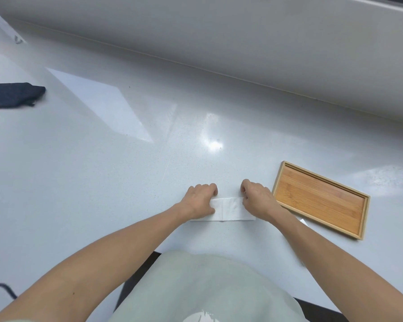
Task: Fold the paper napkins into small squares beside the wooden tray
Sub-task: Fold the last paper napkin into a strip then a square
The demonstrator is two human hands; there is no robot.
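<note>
A white paper napkin (229, 209) lies flat on the pale countertop as a long strip with a crease down its middle. My left hand (200, 201) rests on its left end, fingers curled down onto the paper's far edge. My right hand (257, 199) covers the right end in the same way, fingertips pinching the far edge. The empty wooden tray (321, 198) lies just to the right of my right hand, at an angle. A small white corner (303, 221) shows beside my right forearm near the tray; I cannot tell what it is.
A dark blue cloth (12, 95) lies at the far left of the counter. A grey upstand (219, 36) runs along the back. The counter's front edge (158, 251) is close to my body. A dark cable (2, 287) shows at the lower left.
</note>
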